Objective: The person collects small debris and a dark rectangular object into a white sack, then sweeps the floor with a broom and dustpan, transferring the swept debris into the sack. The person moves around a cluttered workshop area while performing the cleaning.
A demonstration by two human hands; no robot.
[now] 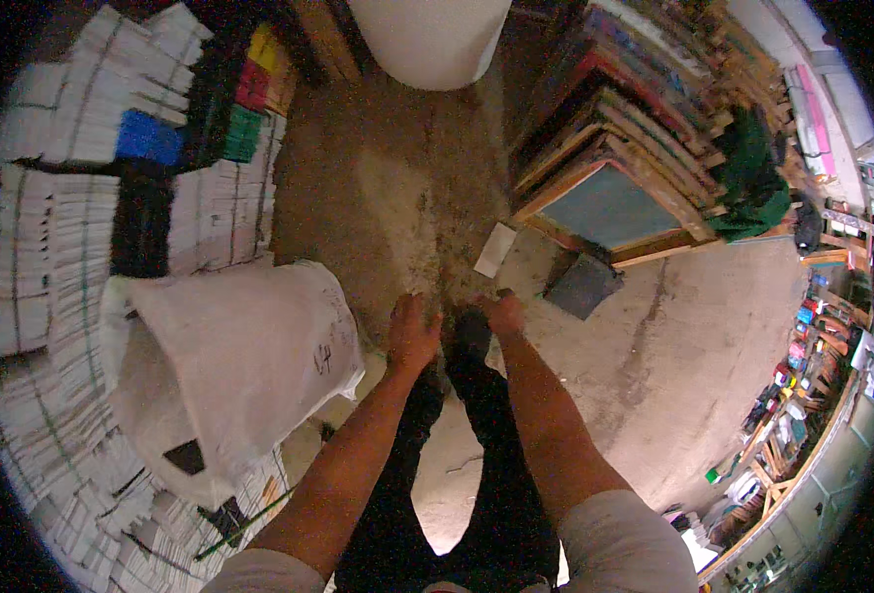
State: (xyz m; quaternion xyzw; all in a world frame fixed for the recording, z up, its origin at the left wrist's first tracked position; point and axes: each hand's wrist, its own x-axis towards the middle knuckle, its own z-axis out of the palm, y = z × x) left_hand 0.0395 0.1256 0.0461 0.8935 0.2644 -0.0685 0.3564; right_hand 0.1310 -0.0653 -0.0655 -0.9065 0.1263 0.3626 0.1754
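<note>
Both my arms reach forward over the floor, above my dark trousers and shoes. My left hand (415,334) is open, its fingers loosely stretched, with nothing visible in it. To its right, my right hand (503,315) has its fingers bent inward. A small dark spot shows at its fingertips, too blurred to name. A pale flat rectangular piece (495,249) lies on the floor just beyond my right hand. A dark grey square piece (583,286) lies further right, near the foot of a stack of wooden frames (556,211).
Tall stacks of white paper (46,247) line the left side, with a white cloth-like sack (249,336) in front. Blue (148,138) and green blocks (242,134) sit among them. A white rounded container (432,40) stands ahead. Green cloth (753,188) hangs on the frames; cluttered shelves (803,395) run right.
</note>
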